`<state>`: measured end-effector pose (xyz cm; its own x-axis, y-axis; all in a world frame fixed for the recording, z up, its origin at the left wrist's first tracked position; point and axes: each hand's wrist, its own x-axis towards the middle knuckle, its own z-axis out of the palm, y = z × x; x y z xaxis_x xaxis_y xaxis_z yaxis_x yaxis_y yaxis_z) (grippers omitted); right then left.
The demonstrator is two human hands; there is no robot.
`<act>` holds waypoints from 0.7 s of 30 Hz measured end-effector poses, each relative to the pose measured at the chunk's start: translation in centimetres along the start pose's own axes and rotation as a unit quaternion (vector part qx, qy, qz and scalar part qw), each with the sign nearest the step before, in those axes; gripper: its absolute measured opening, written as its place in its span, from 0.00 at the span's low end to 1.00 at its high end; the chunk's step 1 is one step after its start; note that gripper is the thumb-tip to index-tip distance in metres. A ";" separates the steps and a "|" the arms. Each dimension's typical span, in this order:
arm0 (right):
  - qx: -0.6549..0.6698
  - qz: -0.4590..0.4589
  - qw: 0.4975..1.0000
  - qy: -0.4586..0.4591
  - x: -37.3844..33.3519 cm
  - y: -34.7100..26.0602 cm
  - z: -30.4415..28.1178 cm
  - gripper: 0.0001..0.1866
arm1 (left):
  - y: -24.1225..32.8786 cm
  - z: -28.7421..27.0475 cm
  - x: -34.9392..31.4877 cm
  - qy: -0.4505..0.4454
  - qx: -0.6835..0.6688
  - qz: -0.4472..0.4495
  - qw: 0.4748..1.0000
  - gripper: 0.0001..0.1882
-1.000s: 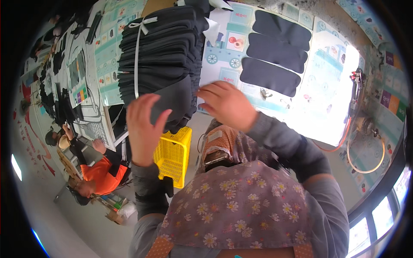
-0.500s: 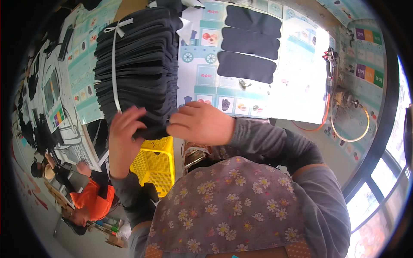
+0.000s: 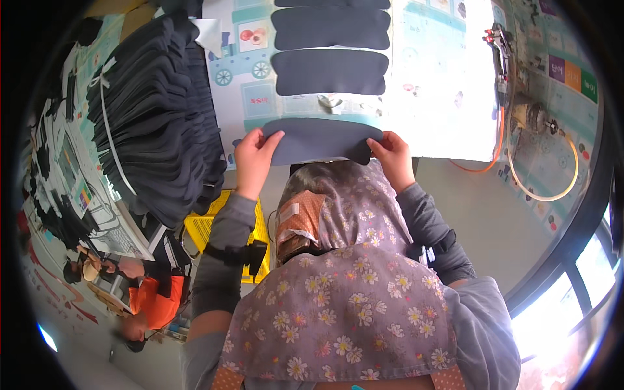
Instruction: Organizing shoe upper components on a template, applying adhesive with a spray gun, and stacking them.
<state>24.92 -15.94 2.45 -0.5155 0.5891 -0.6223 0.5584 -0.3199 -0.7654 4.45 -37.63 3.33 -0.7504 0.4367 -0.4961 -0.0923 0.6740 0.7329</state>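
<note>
A dark grey fabric piece (image 3: pixel 318 140), oblong with rounded ends, stretches between my two hands at the table's near edge. My left hand (image 3: pixel 255 156) pinches its left end between thumb and fingers. Its right end is pinched by my right hand (image 3: pixel 394 155), where the near corner droops a little. Just beyond, matching dark pieces (image 3: pixel 330 73) lie flat in a column on the patterned table cover (image 3: pixel 240 104). To the left stands a thick stack of dark fabric pieces (image 3: pixel 153 110), bound by a white tie (image 3: pixel 112 127).
A yellow plastic crate (image 3: pixel 260 224) sits below the table, by my left forearm. At the table's right side hang a tool with red parts (image 3: pixel 497 42) and an orange hose (image 3: pixel 495 146). A person in an orange shirt (image 3: pixel 156 302) is at lower left.
Both hands have come away from the stack, moving right to the table's near edge. A single dark piece is now spread between them. My view has shifted, so the stack appears farther left.
</note>
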 end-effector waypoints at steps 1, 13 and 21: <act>0.003 0.002 1.000 0.003 0.3 0.4 -0.1 0.09 | -0.7 1.0 0.5 -0.003 0.003 0.001 1.000 0.13; -0.200 -0.092 0.971 0.096 2.0 1.2 -0.5 0.12 | -1.5 5.0 0.7 0.104 0.029 0.044 0.993 0.14; -0.457 -0.283 0.833 0.127 1.0 -0.1 0.1 0.15 | 0.1 4.3 0.1 0.152 0.377 0.300 0.863 0.17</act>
<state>24.30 -15.38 1.95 -0.7755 0.6286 -0.0592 0.5938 0.6942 -0.4068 7.24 -34.97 1.34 -0.6626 0.7427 0.0964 0.7389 0.6271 0.2466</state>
